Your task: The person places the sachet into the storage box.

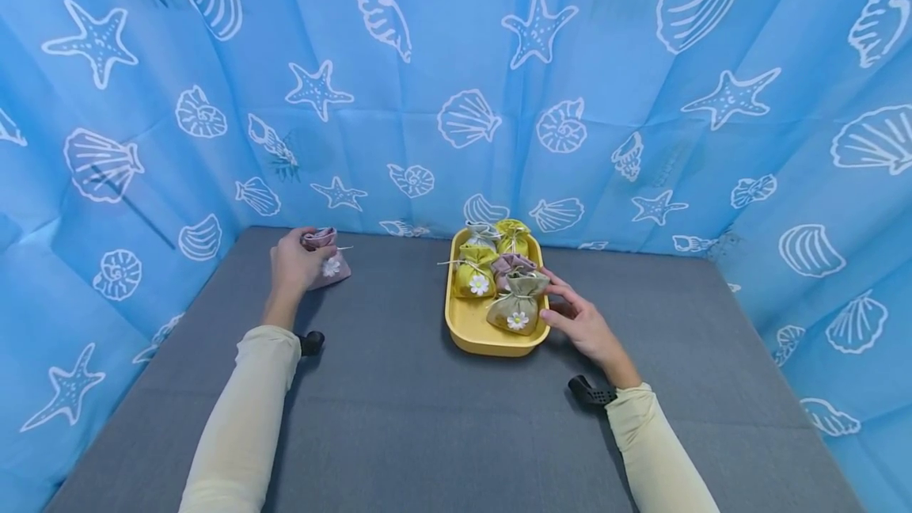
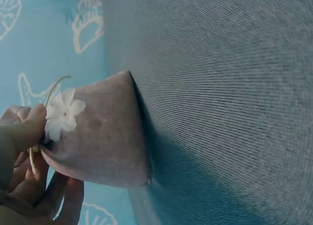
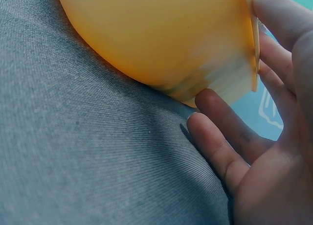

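Note:
My left hand [image 1: 293, 261] pinches a dusty-pink drawstring pouch [image 1: 331, 271] by its gathered neck, left of the tray. In the left wrist view, the pouch [image 2: 102, 132] shows a white flower and a pale cord, its base right at the grey tabletop. At the right rim of a yellow tray [image 1: 492, 345] is my right hand [image 1: 587, 331], fingers spread and touching the edge. In the right wrist view, two fingertips lie close to the tray's outer wall [image 3: 161, 34]. A khaki pouch [image 1: 514, 309] with a white flower sits in the tray beside that hand.
Behind the khaki pouch, the tray also holds a yellow pouch [image 1: 473, 269], another yellow one [image 1: 513, 234], a mauve pouch [image 1: 511, 264] and a silvery pouch [image 1: 483, 233]. A blue shell-print curtain [image 1: 427, 77] borders the grey table [image 1: 427, 434].

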Tool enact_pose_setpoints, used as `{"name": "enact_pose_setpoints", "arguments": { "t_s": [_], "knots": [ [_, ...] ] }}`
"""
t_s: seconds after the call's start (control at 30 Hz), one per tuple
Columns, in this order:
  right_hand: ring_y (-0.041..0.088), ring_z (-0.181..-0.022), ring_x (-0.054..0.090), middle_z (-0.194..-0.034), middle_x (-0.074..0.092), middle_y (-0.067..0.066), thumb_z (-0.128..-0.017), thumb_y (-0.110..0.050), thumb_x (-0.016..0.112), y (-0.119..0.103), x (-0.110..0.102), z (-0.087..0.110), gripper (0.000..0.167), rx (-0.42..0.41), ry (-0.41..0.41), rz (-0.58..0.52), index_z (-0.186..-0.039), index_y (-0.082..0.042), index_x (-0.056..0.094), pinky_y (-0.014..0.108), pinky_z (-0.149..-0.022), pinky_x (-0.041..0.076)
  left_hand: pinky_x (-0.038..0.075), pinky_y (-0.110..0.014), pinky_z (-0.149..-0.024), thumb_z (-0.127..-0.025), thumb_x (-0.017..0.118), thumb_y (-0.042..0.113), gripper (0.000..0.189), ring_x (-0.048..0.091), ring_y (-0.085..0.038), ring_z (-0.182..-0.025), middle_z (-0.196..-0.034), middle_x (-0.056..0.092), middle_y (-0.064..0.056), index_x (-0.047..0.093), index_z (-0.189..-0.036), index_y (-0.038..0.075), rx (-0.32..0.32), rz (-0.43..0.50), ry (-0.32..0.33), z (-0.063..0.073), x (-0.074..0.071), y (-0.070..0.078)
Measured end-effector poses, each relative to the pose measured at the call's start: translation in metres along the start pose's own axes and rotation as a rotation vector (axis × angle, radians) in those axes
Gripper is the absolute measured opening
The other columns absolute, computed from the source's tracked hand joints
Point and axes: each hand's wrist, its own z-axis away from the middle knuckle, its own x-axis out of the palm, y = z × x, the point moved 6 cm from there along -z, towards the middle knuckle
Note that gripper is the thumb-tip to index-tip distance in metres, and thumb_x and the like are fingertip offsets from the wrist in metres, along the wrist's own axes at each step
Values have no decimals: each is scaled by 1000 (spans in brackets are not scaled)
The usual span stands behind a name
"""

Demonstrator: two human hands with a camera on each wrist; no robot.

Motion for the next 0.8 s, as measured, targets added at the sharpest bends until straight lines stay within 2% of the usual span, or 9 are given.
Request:
{"name": "enact_pose_setpoints", "arguments": {
  "t_s": [0.17,0.27,0.37,0.47,0.63,0.8],
  "knots": [
    [31,-126,57,-170,27,4,-101,-15,64,1,-1,-1,36,-20,1,0,-136,-8,58,17,-96,49,56,-49,-90,-94,75,33,58,69,-34,-110,-126,72,-18,58,-143,7,26,-10,23,2,-3,10],
    [23,-123,58,-170,28,4,-101,-15,64,1,-1,-1,36,-26,0,0,-136,-8,58,17,-96,49,56,-41,-78,-93,76,34,52,70,-30,-100,-122,73,-17,64,-137,7,35,-1,19,4,-5,18],
    [19,-123,57,-170,28,3,-101,-16,64,1,-1,-1,36,-25,1,-1,-136,-8,59,17,-96,49,52,-33,-68,-92,76,36,48,68,-26,-92,-116,75,-16,69,-129,6,43,11,9,7,-7,26],
    [23,-125,57,-170,28,3,-101,-16,64,0,-1,-1,36,-29,2,-7,-136,-8,59,16,-97,49,52,-32,-68,-91,78,38,46,70,-26,-91,-112,76,-15,72,-124,6,60,15,10,10,-9,36],
    [34,-129,54,-170,28,5,-101,-14,64,0,-1,-1,37,-35,0,-13,-137,-7,58,16,-97,48,57,-39,-75,-88,81,37,46,73,-29,-97,-112,77,-16,73,-122,7,114,25,6,15,-11,56],
    [37,-131,53,-170,27,4,-101,-15,64,1,-1,-1,37,-28,-3,-7,-137,-7,58,15,-98,47,56,-33,-70,-86,83,37,44,73,-27,-92,-108,78,-16,75,-118,8,163,54,-15,23,-12,78]
  ]
}}
